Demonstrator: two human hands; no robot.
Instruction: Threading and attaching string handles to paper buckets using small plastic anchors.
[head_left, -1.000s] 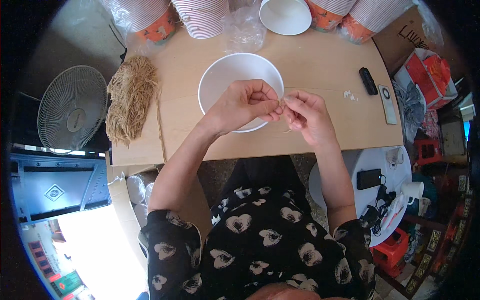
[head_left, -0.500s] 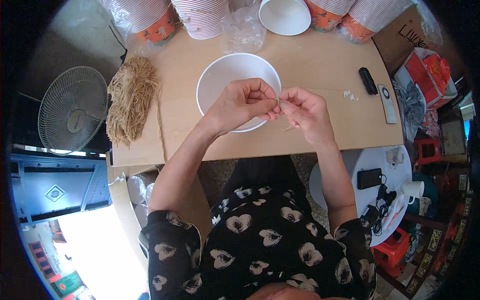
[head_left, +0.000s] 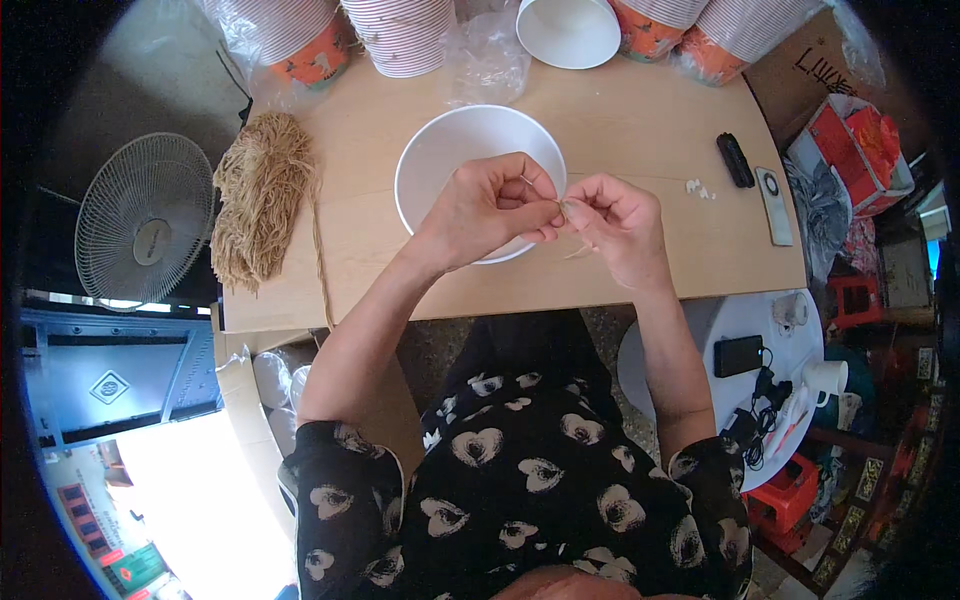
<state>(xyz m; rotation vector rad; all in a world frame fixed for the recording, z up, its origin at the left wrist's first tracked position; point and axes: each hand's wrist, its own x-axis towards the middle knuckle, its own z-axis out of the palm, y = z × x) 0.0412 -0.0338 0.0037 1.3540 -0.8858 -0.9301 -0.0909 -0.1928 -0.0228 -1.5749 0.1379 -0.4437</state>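
My left hand (head_left: 490,208) and my right hand (head_left: 618,225) meet over the near rim of a white paper bowl (head_left: 450,160) on the wooden table (head_left: 640,130). Both pinch a thin tan string (head_left: 565,215) between fingertips, and a short loose end hangs below the right hand. The string is very fine and mostly hidden by the fingers. A bundle of tan strings (head_left: 258,195) lies at the table's left end, with one strand trailing toward the near edge.
Stacks of paper bowls in plastic wrap (head_left: 400,35) and one open white bowl (head_left: 568,30) line the far edge. A black remote (head_left: 735,160) and a white remote (head_left: 772,205) lie at right. A fan (head_left: 145,220) stands left; a round white stool top (head_left: 740,340) holds small devices.
The hands have stayed together over the bowl's near rim, with only small finger movements on the string.
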